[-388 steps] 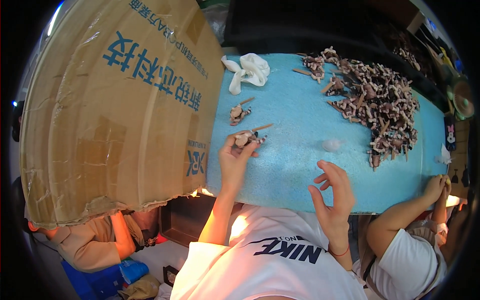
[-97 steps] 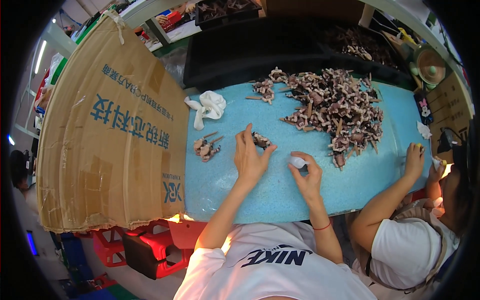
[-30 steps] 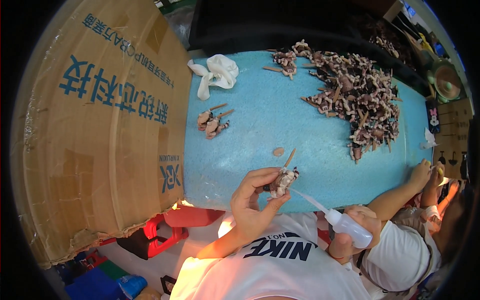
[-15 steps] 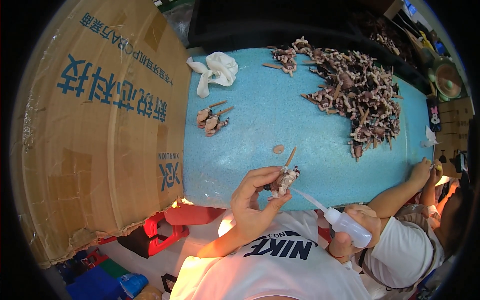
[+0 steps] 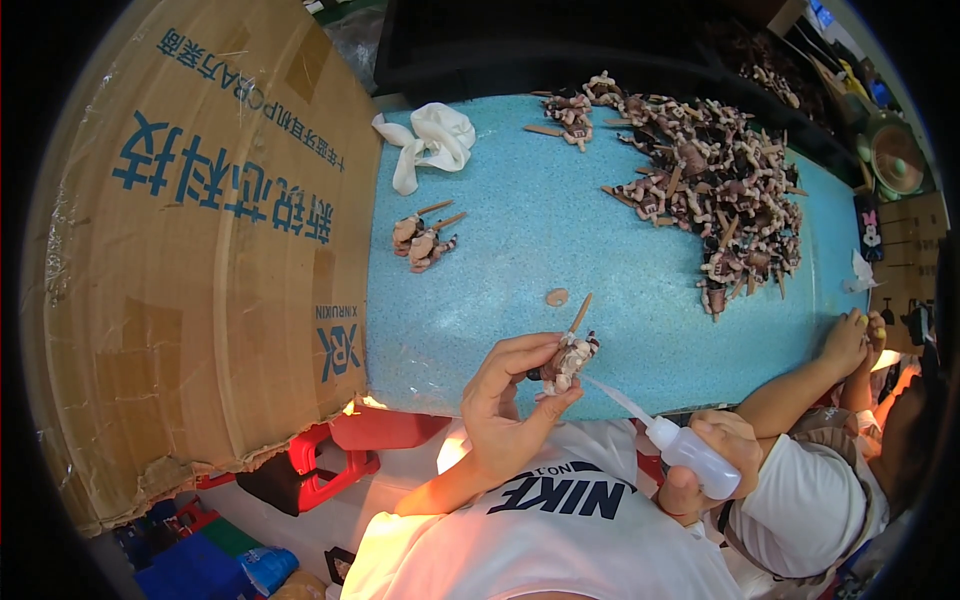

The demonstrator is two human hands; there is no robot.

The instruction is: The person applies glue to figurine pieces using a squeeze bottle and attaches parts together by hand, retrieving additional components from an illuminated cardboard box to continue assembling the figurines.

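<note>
Between the fingers and thumb of my left hand (image 5: pixel 508 388) is a small figurine (image 5: pixel 568 362) in brown and pale tones, with a wooden stick pointing up from it. My right hand (image 5: pixel 722 450) is wrapped round a clear squeeze bottle (image 5: pixel 704 466) that has a white cap and a long thin nozzle (image 5: pixel 618 396). The nozzle's tip is at the lower right side of the figurine; whether it touches cannot be made out. Beyond my left hand a small flat tan piece (image 5: pixel 557 297) lies on the blue table (image 5: pixel 500 240).
Two figurines on sticks (image 5: pixel 424 242) lie at the left, below a crumpled white cloth (image 5: pixel 432 140). A large pile of figurines (image 5: pixel 715 185) covers the far right. A tall cardboard box (image 5: pixel 230 290) borders the left side. Another person's hands (image 5: pixel 850 340) are at the right edge.
My hands, the figurine and the bottle stay almost in place. The co-worker's hands at the right have shifted slightly.
</note>
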